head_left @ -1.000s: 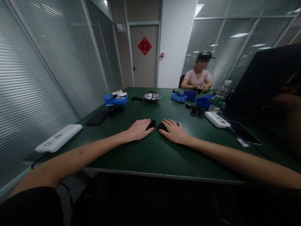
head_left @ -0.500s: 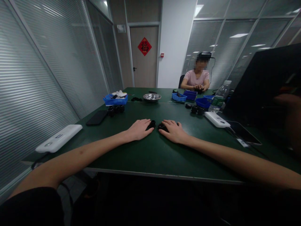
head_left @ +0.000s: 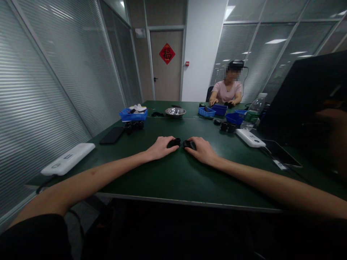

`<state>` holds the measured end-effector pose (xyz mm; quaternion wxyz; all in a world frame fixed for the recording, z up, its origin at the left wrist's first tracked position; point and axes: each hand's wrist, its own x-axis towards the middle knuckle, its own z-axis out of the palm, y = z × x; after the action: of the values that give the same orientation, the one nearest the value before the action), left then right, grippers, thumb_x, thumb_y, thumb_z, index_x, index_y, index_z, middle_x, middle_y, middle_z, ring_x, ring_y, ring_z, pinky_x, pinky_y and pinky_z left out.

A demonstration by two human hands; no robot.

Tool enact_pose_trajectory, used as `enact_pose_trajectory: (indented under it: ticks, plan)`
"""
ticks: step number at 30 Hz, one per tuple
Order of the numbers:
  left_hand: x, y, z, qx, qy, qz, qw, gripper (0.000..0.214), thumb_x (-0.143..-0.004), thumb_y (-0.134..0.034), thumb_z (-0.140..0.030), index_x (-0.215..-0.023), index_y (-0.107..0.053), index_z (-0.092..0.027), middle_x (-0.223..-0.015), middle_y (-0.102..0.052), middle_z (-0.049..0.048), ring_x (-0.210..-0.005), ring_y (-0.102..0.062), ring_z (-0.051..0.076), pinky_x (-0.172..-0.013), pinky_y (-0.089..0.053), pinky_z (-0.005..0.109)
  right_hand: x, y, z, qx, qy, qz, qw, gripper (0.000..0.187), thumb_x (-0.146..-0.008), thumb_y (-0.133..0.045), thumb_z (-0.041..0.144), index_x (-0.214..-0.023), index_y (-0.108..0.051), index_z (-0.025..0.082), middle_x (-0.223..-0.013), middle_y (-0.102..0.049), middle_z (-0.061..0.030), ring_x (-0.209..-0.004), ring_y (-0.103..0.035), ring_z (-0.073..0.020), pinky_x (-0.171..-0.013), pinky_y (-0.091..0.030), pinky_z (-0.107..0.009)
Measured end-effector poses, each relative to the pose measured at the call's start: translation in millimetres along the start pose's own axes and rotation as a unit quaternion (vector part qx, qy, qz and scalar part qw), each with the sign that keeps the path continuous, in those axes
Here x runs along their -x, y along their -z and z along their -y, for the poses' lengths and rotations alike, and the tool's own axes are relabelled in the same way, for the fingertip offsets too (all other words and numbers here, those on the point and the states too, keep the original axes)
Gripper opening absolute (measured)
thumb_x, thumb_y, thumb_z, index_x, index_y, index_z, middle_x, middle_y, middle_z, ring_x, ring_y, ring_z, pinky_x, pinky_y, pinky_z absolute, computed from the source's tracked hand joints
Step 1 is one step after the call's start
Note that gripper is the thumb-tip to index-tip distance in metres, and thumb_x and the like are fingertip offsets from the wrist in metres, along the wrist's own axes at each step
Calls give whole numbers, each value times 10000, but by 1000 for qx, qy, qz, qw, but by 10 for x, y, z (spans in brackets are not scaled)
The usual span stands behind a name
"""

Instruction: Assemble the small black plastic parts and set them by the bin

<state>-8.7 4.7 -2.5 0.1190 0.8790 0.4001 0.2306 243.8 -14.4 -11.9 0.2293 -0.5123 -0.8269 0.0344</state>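
Observation:
In the head view, both of my hands rest on the green table at its middle. My left hand (head_left: 161, 147) is closed, thumb and fingers around a small black object with a round knob-like end (head_left: 174, 143). A short gap to the right, my right hand (head_left: 203, 150) grips a smooth, rounded black object shaped like a computer mouse (head_left: 189, 144) from its right side. The two black objects point toward each other without touching. My fingers hide part of each one.
Farther off stand a metal bowl (head_left: 175, 113), a blue basket (head_left: 133, 115) and blue bins (head_left: 219, 109). A water bottle (head_left: 253, 112), white power bank (head_left: 251, 138) and dark monitor (head_left: 306, 97) are rightward; a phone (head_left: 112, 135) lies left. Another person (head_left: 227, 90) sits opposite.
My fingers have drawn in from lying flat over the two black objects to gripping their sides, so more of each shows. The person opposite has moved one hand toward the bins.

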Motion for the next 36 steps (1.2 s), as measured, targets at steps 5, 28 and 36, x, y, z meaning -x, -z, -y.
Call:
enact_pose_trajectory:
  ticks: [5,28,36]
  plan:
    - [27,-9,-66,-13,-44,36,998,471,-1007,-448,-572,-1215,-624,-187,-1246,-686,112,-1196,-604,294,-1131,-361,480,32,15,15,-40,54,-44,997,361,-938,-654,258,-1291,-609,193,-1175,-712,-98,-1070,-657,-268,-942,-532,-419]
    - [-4,27,40,86,-105,72,988,431,-951,-659,-499,-1326,-654,-285,-1447,-612,57,-1367,-536,262,-1162,-396,435,131,104,222,-81,302,-14,950,568,-966,-466,64,-1486,-529,284,-1439,-569,-107,-1282,-522,-293,-1079,-511,-569]
    - [-13,114,-40,200,-78,78,974,610,-921,-682,-417,-1476,-486,-255,-1392,-646,87,-1271,-622,256,-1077,-477,412,159,129,218,-86,291,-7,953,608,-954,-522,119,-1527,-482,316,-1567,-448,-93,-1428,-442,-318,-1158,-446,-600]
